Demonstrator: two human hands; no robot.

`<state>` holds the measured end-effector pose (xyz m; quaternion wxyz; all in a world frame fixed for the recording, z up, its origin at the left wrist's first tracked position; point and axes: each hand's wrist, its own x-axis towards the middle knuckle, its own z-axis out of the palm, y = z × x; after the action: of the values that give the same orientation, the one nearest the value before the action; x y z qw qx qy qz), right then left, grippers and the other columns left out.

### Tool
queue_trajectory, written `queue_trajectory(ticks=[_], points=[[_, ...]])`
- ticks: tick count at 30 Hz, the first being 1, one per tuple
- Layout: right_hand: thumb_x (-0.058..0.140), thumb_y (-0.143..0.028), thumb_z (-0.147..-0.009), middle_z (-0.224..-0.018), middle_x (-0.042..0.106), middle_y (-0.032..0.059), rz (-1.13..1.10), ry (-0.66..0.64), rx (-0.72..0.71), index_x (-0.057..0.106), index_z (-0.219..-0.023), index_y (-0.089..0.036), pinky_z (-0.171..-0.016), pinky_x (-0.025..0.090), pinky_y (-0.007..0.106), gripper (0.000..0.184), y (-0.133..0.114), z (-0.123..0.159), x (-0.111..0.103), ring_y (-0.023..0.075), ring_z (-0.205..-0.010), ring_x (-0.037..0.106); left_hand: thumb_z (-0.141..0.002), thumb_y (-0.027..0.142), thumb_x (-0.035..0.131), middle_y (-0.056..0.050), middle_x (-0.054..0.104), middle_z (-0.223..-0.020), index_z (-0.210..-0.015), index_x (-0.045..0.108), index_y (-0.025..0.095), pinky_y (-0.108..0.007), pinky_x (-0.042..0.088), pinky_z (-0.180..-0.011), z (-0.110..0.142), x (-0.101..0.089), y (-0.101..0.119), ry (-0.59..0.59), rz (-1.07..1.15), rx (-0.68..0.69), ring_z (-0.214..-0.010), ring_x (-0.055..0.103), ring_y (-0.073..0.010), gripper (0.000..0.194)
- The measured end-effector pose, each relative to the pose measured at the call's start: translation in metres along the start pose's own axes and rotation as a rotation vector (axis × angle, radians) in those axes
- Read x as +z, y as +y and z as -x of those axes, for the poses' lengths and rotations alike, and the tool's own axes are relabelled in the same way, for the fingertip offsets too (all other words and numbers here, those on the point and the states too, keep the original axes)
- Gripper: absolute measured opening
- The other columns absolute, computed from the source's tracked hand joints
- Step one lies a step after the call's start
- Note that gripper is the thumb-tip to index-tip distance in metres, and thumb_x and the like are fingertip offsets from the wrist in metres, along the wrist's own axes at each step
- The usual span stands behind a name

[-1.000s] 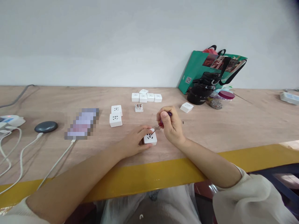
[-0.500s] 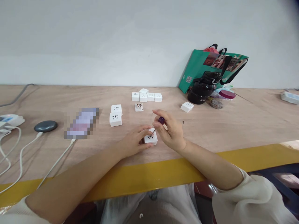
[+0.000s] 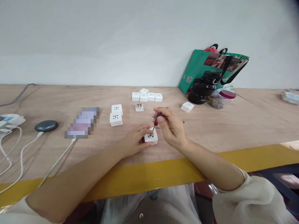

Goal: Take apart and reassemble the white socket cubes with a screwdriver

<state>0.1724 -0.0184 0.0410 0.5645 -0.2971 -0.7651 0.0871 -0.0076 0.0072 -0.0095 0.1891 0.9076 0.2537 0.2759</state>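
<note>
My left hand (image 3: 136, 140) grips a white socket (image 3: 152, 138) by its left side and holds it down on the table, slots facing up. In my right hand (image 3: 173, 128) is a screwdriver (image 3: 156, 122) with a dark red and purple handle, fingers closed round it. Its thin shaft slants down, and the tip rests at the middle of the socket's face. Behind my hands lies an opened socket part (image 3: 139, 107) with copper-coloured contacts showing.
Two white sockets (image 3: 116, 119) sit left of my hands, and a row of several sockets (image 3: 143, 97) stands farther back. One more socket (image 3: 187, 106) lies near a black bottle (image 3: 198, 93) and a green bag (image 3: 190, 70). A cabled phone (image 3: 83, 123) and a dark round device (image 3: 46, 126) are at left.
My right hand's fingers have shifted on the screwdriver, so more of its handle now shows. The left hand and the socket stay in place.
</note>
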Motion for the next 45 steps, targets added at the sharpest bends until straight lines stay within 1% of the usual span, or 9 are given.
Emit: queue_trajectory(ticks=[4, 6, 9, 17, 21, 26, 32, 40, 45], points=[[0.053, -0.028, -0.088, -0.078, 0.058, 0.0017, 0.145, 0.028, -0.076, 0.055, -0.111, -0.028, -0.063, 0.051, 0.032, 0.023, -0.0033, -0.0018, -0.0002, 0.0155, -0.071, 0.056, -0.085, 0.035, 0.060, -0.006, 0.053, -0.127, -0.111, 0.051, 0.024, -0.040, 0.043, -0.101, -0.0014, -0.0025, 0.0047, -0.032, 0.004, -0.049, -0.120, 0.050, -0.0228, 0.029], [0.053, -0.027, -0.088, -0.077, 0.057, 0.0010, 0.186, 0.042, -0.079, 0.051, -0.119, -0.029, -0.060, 0.051, 0.032, 0.032, -0.0048, -0.0011, 0.0009, 0.0156, -0.068, 0.055, -0.086, 0.036, 0.059, -0.005, 0.054, -0.125, -0.109, 0.051, 0.025, -0.040, 0.043, -0.102, -0.0018, -0.0031, 0.0059, -0.031, 0.007, -0.053, -0.120, 0.051, -0.0226, 0.027], [0.047, -0.021, -0.090, -0.080, 0.058, 0.0009, 0.177, 0.035, -0.101, 0.042, -0.128, -0.030, -0.058, 0.051, 0.031, 0.040, -0.0066, -0.0009, 0.0016, 0.0151, -0.066, 0.056, -0.086, 0.038, 0.058, -0.006, 0.054, -0.125, -0.106, 0.052, 0.023, -0.041, 0.043, -0.102, -0.0019, -0.0031, 0.0056, -0.022, 0.002, -0.039, -0.121, 0.050, -0.0239, 0.026], [0.035, -0.013, -0.091, -0.083, 0.057, 0.0027, 0.077, -0.073, -0.152, 0.041, -0.129, -0.025, -0.066, 0.052, 0.031, 0.040, -0.0039, -0.0056, 0.0023, 0.0148, -0.075, 0.057, -0.087, 0.039, 0.056, -0.004, 0.056, -0.121, -0.106, 0.052, 0.024, -0.039, 0.046, -0.099, -0.0042, -0.0048, 0.0081, -0.021, 0.007, -0.045, -0.116, 0.053, -0.0231, 0.024], [0.044, -0.013, -0.090, -0.081, 0.057, 0.0013, 0.086, -0.063, -0.168, 0.041, -0.128, -0.027, -0.063, 0.051, 0.030, 0.041, -0.0017, -0.0046, 0.0036, 0.0143, -0.071, 0.055, -0.086, 0.037, 0.057, -0.004, 0.054, -0.123, -0.109, 0.050, 0.025, -0.040, 0.045, -0.100, -0.0051, -0.0059, 0.0098, -0.027, 0.005, -0.050, -0.116, 0.052, -0.0228, 0.027], [0.046, -0.016, -0.090, -0.077, 0.058, -0.0002, 0.149, -0.027, -0.143, 0.044, -0.125, -0.028, -0.060, 0.051, 0.028, 0.036, -0.0032, -0.0038, 0.0022, 0.0129, -0.066, 0.056, -0.085, 0.033, 0.059, -0.006, 0.055, -0.121, -0.104, 0.052, 0.021, -0.039, 0.044, -0.100, -0.0035, -0.0047, 0.0085, -0.047, -0.004, -0.015, -0.116, 0.051, -0.0228, 0.024], [0.041, -0.021, -0.093, -0.091, 0.062, 0.0039, 0.151, -0.024, -0.086, 0.044, -0.124, -0.025, -0.064, 0.054, 0.029, 0.032, -0.0022, -0.0039, 0.0015, 0.0130, -0.072, 0.060, -0.084, 0.033, 0.061, -0.009, 0.052, -0.126, -0.107, 0.052, 0.020, -0.039, 0.041, -0.101, -0.0017, -0.0019, 0.0063, -0.075, 0.026, -0.032, -0.117, 0.050, -0.0221, 0.028], [0.039, -0.020, -0.093, -0.083, 0.059, 0.0012, 0.096, -0.068, -0.044, 0.041, -0.124, -0.024, -0.061, 0.054, 0.028, 0.032, -0.0008, -0.0038, -0.0017, 0.0117, -0.067, 0.058, -0.082, 0.036, 0.063, -0.010, 0.045, -0.134, -0.116, 0.046, 0.021, -0.044, 0.040, -0.103, -0.0018, -0.0056, 0.0086, -0.151, 0.020, -0.078, -0.123, 0.045, -0.0268, 0.041], [0.039, -0.018, -0.092, -0.082, 0.057, 0.0007, 0.129, -0.079, -0.071, 0.041, -0.125, -0.025, -0.060, 0.053, 0.028, 0.033, -0.0021, -0.0039, -0.0037, 0.0118, -0.065, 0.056, -0.084, 0.031, 0.060, -0.008, 0.046, -0.132, -0.118, 0.045, 0.021, -0.044, 0.039, -0.103, -0.0027, -0.0063, 0.0102, -0.152, 0.027, -0.079, -0.123, 0.045, -0.0261, 0.038]])
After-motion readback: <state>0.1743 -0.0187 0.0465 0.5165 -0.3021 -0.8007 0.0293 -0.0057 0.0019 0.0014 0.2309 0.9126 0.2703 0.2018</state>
